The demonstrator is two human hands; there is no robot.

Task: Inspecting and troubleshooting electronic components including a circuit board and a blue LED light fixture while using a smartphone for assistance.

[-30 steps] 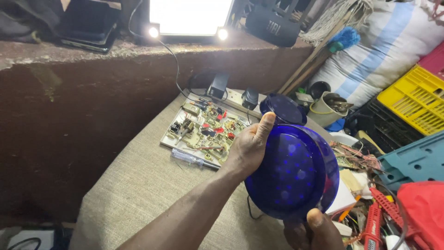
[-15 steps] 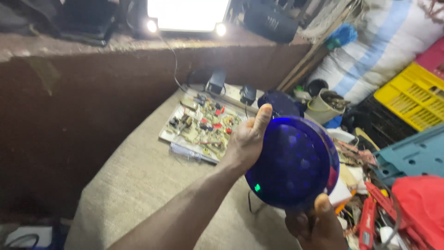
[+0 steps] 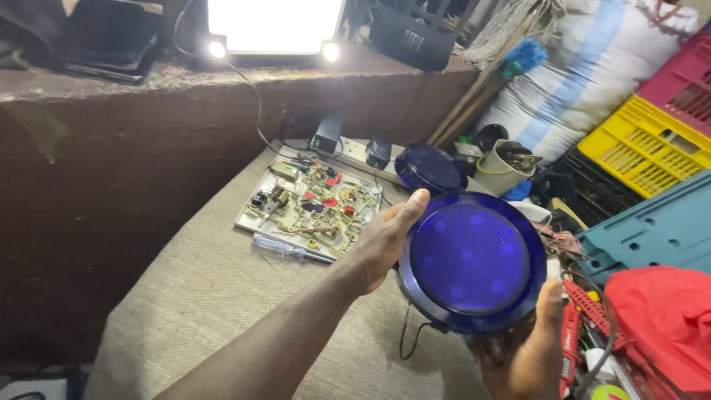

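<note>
I hold a round blue translucent lamp cover (image 3: pixel 471 260) up over the table, its flat face turned toward me. My left hand (image 3: pixel 383 241) grips its left rim, thumb along the top edge. My right hand (image 3: pixel 527 351) supports it from below at the lower right, thumb on the rim. A thin black wire (image 3: pixel 406 337) hangs from its underside. A second blue round cover (image 3: pixel 429 167) lies on the table behind it. A circuit board (image 3: pixel 307 207) with many small parts lies left of my left hand.
The table has a beige woven cloth (image 3: pixel 200 296). A power strip with plugs (image 3: pixel 355 150) and a cup of tools (image 3: pixel 506 167) stand at the back. Red-handled tools (image 3: pixel 570 333), a red cloth (image 3: pixel 663 318), teal, yellow and red crates crowd the right. A bright lamp (image 3: pixel 274 26) sits on the ledge.
The blue cover has turned so its flat face points more at me and sits slightly lower. Both hands keep their grip.
</note>
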